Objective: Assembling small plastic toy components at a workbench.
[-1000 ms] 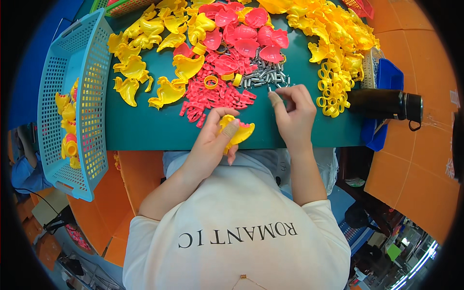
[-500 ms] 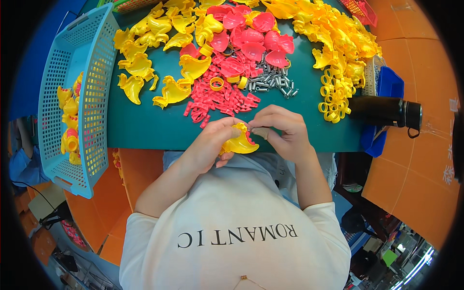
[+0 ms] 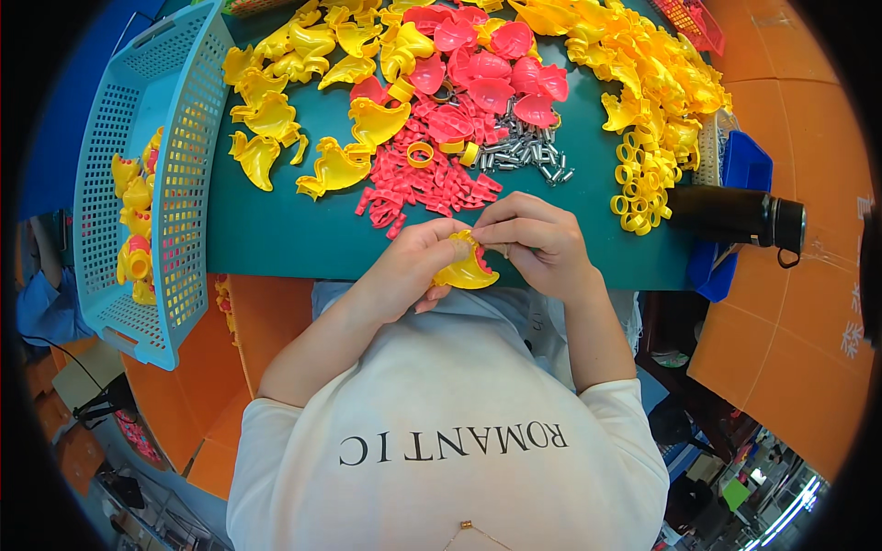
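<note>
My left hand is closed round a curved yellow plastic half shell, held just past the table's near edge. A pink piece sits along the shell's right side. My right hand has its thumb and fingers pinched together at the shell's upper end. Whatever lies between those fingertips is hidden. Beyond my hands lies a heap of small pink plastic parts, with short silver metal pieces to its right.
Yellow shells are heaped at the far right, above yellow rings. Pink cups lie at the back. A blue basket with yellow figures stands left. A black bottle and blue bin stand right.
My right fingertips have moved left and up onto the shell's upper end. My left hand keeps its hold on the shell. The whole view has shifted slightly.
</note>
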Demonstrator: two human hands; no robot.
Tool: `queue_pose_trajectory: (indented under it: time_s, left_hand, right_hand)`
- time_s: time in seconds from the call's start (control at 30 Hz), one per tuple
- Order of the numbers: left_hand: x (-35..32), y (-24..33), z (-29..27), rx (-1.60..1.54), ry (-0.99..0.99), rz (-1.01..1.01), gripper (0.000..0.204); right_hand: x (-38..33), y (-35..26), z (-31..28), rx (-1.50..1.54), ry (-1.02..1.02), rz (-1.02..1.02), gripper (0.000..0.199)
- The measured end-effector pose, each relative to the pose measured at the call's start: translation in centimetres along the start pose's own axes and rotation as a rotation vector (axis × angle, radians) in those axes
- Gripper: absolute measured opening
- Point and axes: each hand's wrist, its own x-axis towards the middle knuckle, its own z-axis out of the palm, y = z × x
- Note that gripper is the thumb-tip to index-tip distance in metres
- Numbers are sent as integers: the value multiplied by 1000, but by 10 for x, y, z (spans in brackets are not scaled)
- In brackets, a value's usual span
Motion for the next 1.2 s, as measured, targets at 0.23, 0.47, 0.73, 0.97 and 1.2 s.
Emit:
queue_pose_trajectory:
  time_s: [0.23,0.47,0.73,0.97,1.2]
  left_hand:
    - [2,-11,-3,34,22,40,22]
    - [0,-13,-1,108,53,111,22]
    - [-5,-17,-3,205,77,137,20]
    - [-32,-6,-1,-100,9,161,26]
    - [-51,-2,-25,-313,136,310,33]
  right_hand:
    - [9,-6,-3,198,-39,273,20]
    - [-5,1,21,350,158,553,13]
    - [12,-8,12,167,27,598,10]
    - [63,2,24,-272,242,199,22]
    - [101,0,30,-430,159,136,23]
